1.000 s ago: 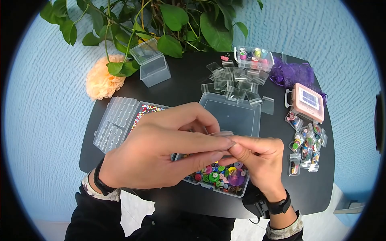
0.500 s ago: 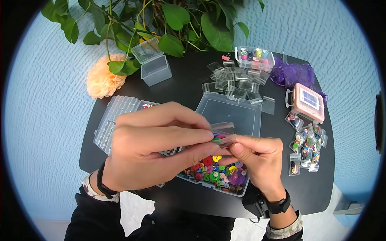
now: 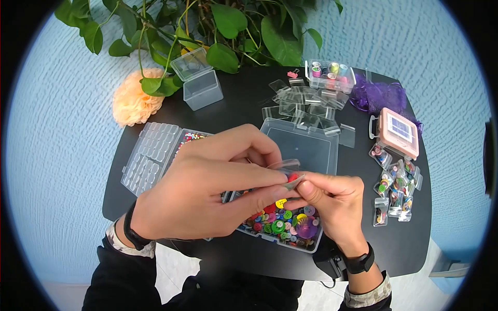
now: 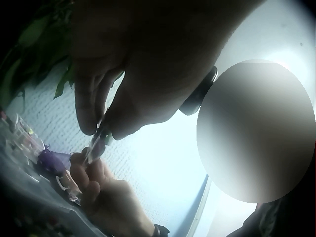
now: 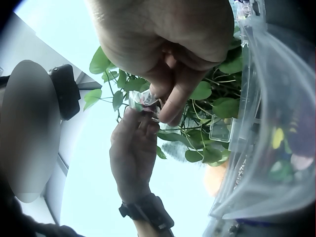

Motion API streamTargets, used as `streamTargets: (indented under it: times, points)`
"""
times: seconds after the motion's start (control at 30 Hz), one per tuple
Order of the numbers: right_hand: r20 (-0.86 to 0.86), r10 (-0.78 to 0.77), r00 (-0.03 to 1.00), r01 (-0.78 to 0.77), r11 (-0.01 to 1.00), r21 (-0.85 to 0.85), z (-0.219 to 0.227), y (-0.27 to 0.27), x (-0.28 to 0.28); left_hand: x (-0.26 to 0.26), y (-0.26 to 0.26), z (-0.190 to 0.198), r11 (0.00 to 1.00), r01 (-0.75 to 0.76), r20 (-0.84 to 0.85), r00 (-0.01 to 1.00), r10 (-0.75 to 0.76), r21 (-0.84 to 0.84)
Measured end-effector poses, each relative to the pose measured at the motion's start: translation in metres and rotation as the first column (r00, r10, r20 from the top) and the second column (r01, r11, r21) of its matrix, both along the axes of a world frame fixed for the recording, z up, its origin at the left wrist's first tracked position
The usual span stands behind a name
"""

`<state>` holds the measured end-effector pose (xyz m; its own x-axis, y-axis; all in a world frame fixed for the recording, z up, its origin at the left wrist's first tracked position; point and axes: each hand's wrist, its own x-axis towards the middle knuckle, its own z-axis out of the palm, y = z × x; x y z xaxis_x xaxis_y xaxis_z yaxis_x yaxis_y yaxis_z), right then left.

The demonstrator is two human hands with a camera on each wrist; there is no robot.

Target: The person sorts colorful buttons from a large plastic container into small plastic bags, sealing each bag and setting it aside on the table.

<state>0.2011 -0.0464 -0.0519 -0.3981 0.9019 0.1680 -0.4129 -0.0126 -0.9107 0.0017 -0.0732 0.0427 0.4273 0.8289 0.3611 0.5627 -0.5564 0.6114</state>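
Note:
A small clear zip bag [image 3: 286, 165] with colourful buttons inside is held up over the button box [image 3: 275, 241]. My left hand [image 3: 218, 189] pinches the bag from the left between thumb and fingers, covering part of it. At the bag's other side, my right hand [image 3: 340, 207] grips its edge between thumb and index finger. In the left wrist view the bag [image 4: 97, 145] spans the gap between both hands' fingertips. The right wrist view also has the bag [image 5: 143, 101] at the fingertips, with a reddish and a green patch showing through.
Behind the hands stands the box's clear lid [image 3: 301, 147]. Several flat zip bags [image 3: 306, 101] lie beyond it. Filled button bags [image 3: 398, 184] are piled at right, near a pink case [image 3: 397, 133]. A bead organiser [image 3: 150, 155] lies open at left, partly behind my left hand.
My left hand drew back left, exposing the bag's buttons, then came right over them again. The bag has tilted between the fingers; my right hand stays nearly in place.

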Motion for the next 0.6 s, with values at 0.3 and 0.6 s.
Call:
streamTargets:
  times: [0.3, 0.6]
  points:
    - [0.007, 0.004, 1.000, -0.004, 1.000, -0.002, 0.0026, -0.0003, 0.0007, -0.0002, -0.0005, -0.0006, 0.989, -0.025, 0.038, 0.999, 0.020, 0.144]
    - [-0.007, 0.004, 1.000, -0.004, 1.000, 0.007, 0.0046, -0.0014, 0.0011, 0.0009, -0.0027, 0.0015, 0.981, -0.038, 0.025, 0.999, 0.033, 0.189]
